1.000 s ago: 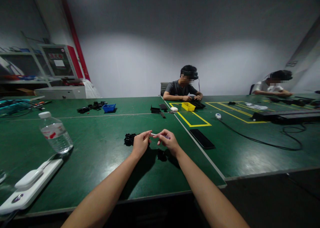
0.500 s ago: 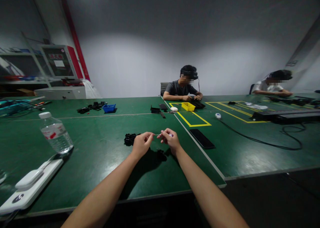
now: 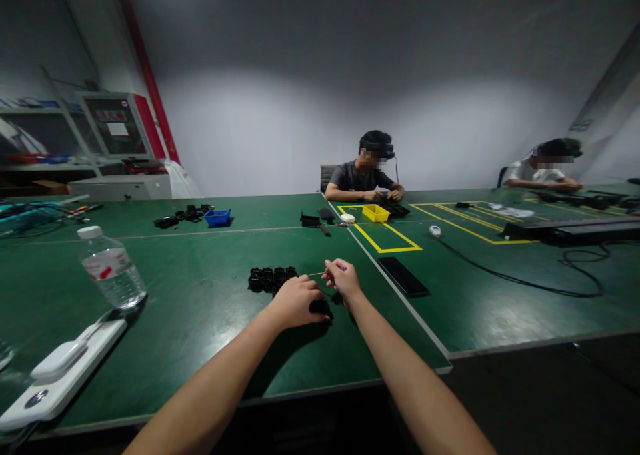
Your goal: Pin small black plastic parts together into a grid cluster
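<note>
My right hand (image 3: 344,283) is closed around a small screwdriver (image 3: 317,274), its thin metal shaft pointing left and a bit of purple handle showing at the fingers. Lower and to the left, my left hand (image 3: 296,303) has its thumb and fingers around a small black part (image 3: 320,307) at the tabletop. Its exact shape is too dark to make out. Just beyond the left hand lies a cluster of similar black parts (image 3: 267,278), partly covered by that hand.
A phone (image 3: 403,276) lies right of my hands. To the left stand a water bottle (image 3: 113,268) and a white power strip (image 3: 75,375). Farther back are a blue bin (image 3: 218,218), a yellow bin (image 3: 375,213) and loose black pieces (image 3: 185,215). Two people sit across the table.
My left hand has left the screwdriver's tip, moving down toward me, and has taken hold of the black part on the table. The right hand keeps the screwdriver, nearly in place.
</note>
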Demonstrator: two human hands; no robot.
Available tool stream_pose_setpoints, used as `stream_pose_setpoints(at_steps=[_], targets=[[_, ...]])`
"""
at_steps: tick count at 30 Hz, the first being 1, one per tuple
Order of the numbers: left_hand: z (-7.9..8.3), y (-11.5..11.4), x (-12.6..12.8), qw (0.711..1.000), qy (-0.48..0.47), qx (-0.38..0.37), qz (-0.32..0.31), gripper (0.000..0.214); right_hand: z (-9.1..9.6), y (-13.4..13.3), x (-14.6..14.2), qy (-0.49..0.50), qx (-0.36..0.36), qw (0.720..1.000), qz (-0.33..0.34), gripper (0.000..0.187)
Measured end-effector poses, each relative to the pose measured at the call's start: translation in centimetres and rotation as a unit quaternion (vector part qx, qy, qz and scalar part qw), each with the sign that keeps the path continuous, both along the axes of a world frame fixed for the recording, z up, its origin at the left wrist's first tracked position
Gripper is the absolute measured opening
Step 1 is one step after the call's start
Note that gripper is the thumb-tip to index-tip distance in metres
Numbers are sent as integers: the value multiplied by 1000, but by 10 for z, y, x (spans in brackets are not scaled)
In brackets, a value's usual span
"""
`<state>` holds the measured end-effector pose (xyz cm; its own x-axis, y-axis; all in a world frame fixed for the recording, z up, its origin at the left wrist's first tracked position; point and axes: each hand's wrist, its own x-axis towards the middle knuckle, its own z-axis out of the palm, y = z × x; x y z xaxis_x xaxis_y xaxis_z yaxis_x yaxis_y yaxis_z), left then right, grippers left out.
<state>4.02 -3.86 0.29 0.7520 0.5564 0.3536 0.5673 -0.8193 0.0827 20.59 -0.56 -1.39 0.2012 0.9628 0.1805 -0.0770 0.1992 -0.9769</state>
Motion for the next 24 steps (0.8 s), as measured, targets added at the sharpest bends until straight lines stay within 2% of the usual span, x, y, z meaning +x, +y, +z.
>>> stream_pose_setpoints(at_steps=[8, 18, 24], targets=[[3, 3, -3, 1000, 20, 12, 11, 31, -1, 1, 0, -7, -17, 1000, -11, 41], [0, 15, -14, 994, -32, 27, 102, 32, 11, -7, 3, 58, 16, 997, -54, 43], [-1, 19, -17, 988, -70, 27, 138, 26, 18, -15, 4, 78, 37, 996, -37, 42]])
